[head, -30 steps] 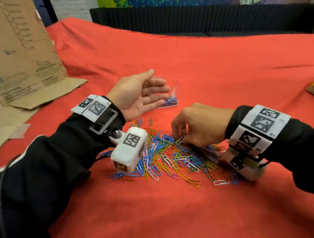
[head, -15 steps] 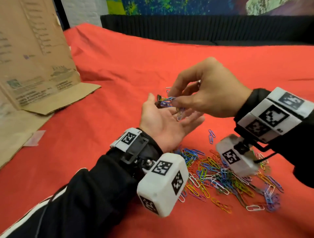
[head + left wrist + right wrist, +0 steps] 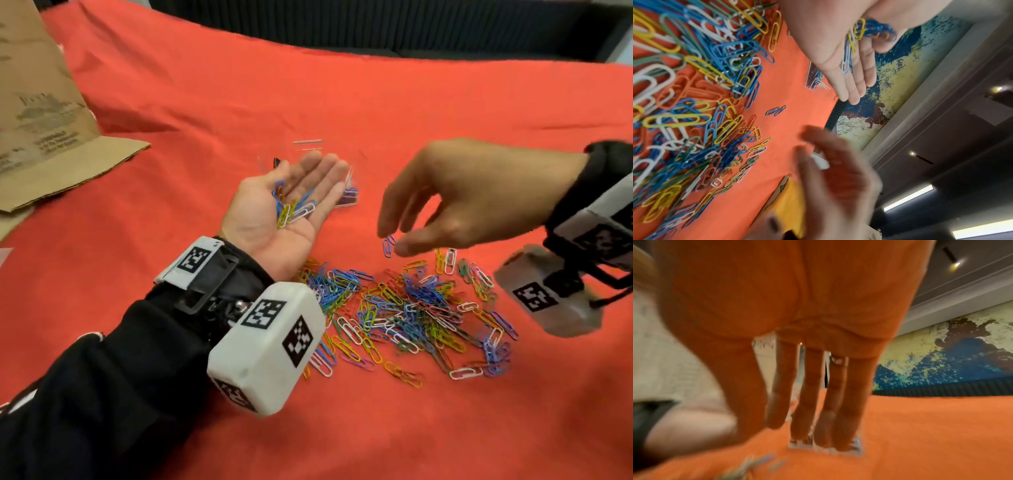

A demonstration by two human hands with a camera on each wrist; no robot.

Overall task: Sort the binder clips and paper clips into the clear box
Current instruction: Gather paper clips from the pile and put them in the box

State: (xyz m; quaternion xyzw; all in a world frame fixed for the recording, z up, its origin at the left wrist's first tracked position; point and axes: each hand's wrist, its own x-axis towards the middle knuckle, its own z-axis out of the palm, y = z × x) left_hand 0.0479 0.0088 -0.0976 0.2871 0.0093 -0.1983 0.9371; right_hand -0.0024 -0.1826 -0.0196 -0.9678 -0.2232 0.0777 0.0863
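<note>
My left hand (image 3: 308,178) lies palm up with straight fingers, carrying a small bunch of coloured paper clips (image 3: 291,209) on the palm. Just behind its fingers stands the clear box (image 3: 347,197), partly hidden, with some clips in it and a black binder clip (image 3: 277,162) at its left. My right hand (image 3: 394,236) hovers open and empty, fingers relaxed and pointing down, above two blue clips (image 3: 388,245) at the far edge of the big clip pile (image 3: 411,308). In the left wrist view the clips (image 3: 853,37) rest on the palm. The right wrist view is blurred, with its fingers (image 3: 807,394) spread.
A red cloth (image 3: 342,102) covers the table. Flattened brown cardboard (image 3: 37,113) lies at the far left. A black ribbed edge (image 3: 376,31) runs along the back. The pile of clips spreads between my two wrists.
My right hand has let its pinched clips go into the left palm and swung right and down towards the pile. The left hand has moved forward towards the box.
</note>
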